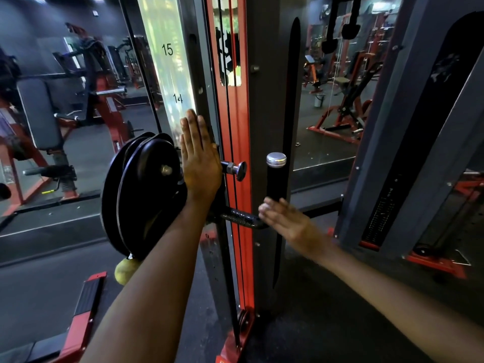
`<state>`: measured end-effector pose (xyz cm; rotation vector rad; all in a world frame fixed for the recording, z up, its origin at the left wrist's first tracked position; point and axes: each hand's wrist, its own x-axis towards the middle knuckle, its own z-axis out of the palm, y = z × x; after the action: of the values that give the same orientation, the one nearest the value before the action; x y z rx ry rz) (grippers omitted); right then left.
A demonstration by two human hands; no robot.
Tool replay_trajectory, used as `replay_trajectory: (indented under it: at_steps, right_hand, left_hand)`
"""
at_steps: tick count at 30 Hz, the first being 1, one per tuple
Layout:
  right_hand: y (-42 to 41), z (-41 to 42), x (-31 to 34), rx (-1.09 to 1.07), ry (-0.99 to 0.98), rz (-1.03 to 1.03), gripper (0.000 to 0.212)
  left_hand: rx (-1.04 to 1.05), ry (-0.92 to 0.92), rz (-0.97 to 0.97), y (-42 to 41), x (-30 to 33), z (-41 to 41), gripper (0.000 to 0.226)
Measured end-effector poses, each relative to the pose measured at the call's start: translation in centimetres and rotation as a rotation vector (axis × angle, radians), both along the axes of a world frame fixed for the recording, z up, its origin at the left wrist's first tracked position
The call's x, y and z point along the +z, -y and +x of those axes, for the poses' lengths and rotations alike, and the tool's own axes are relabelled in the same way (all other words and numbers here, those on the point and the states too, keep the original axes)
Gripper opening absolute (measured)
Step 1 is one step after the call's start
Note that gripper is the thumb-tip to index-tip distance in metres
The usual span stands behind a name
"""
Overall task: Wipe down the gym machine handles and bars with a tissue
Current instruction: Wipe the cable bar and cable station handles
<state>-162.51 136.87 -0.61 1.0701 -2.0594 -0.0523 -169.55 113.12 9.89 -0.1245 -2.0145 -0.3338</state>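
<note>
My left hand (199, 155) lies flat with straight fingers against the numbered upright of the cable machine (237, 127), just below the mark 14. My right hand (284, 218) is blurred, fingers stretched out, at the foot of the black upright handle (275, 182) with a silver cap, where it joins a black horizontal bar (241, 217). A small whitish patch shows at my right fingertips; whether it is a tissue I cannot tell. A silver adjustment pin (237, 169) sticks out between my two hands.
A black pulley wheel (142, 195) hangs left of my left hand, with a yellowish ball (125, 269) under it. Mirrors behind the red and black frame reflect benches and other red machines. A red footplate (83, 310) lies on the dark floor at lower left.
</note>
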Motion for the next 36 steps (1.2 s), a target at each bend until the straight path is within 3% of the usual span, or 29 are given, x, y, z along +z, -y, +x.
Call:
replay_trajectory:
  at_steps: [2,6,9,12,15,18,20,23,25,27,29,33,35,36]
  right_hand:
    - [0.8,1.0,-1.0,0.013,0.023,0.07,0.056]
    - [1.6,0.8,1.7,-0.041,-0.084,-0.142,0.044]
    - [1.1,0.0,1.3,-0.155,-0.212,-0.061,0.042]
    - [2.8,0.8,-1.0,-0.175,-0.14,0.016,0.036]
    - [5.4,1.5,-2.2,-0.228,-0.038,0.052,0.044]
    - [5.0,2.4,-2.8,-0.117,0.026,0.022,0.044]
    - [3.8,4.3,-3.8,-0.036,0.32,-0.245,0.04]
    - [3.1,5.6,-3.1,-0.231,0.797,-1.207,0.034]
    - [3.2,4.2,-0.8,-0.336,0.863,-1.737,0.027]
    - [4.2,3.6,1.8,-0.268,0.801,-1.839,0.029]
    - [6.9,4.2,3.1,-0.154,0.803,-1.752,0.037]
    - [11.1,5.4,2.3,-0.216,0.682,-1.689,0.048]
    - [10.7,4.4,1.7,-0.297,0.772,-1.793,0.045]
    - [10.4,3.6,1.2,-0.349,0.917,-1.888,0.041]
  left_hand:
    - [-0.002,-0.001,-0.002,0.0,-0.1,0.1,0.057]
    - [0.0,0.001,-0.002,0.0,-0.1,0.0,0.054]
    - [0.008,-0.002,0.001,0.0,-0.1,0.0,0.055]
    - [0.011,0.0,-0.001,0.0,0.0,0.0,0.056]
    - [-0.003,0.0,-0.003,0.1,0.0,0.1,0.055]
    - [0.002,-0.001,-0.024,0.2,-0.1,0.1,0.054]
    - [-0.006,-0.009,-0.017,0.2,-0.2,0.0,0.053]
    - [-0.009,-0.016,-0.005,0.1,-0.2,-0.1,0.052]
    - [-0.007,-0.02,-0.004,0.0,-0.2,-0.1,0.052]
    - [-0.002,-0.027,-0.004,0.0,-0.3,-0.1,0.052]
    - [0.001,-0.031,-0.005,0.0,-0.3,-0.1,0.052]
    - [0.007,-0.028,-0.009,0.1,-0.4,-0.2,0.054]
    - [0.021,-0.032,-0.013,0.1,-0.4,-0.1,0.055]
    - [0.023,-0.037,-0.014,0.1,-0.3,-0.1,0.056]
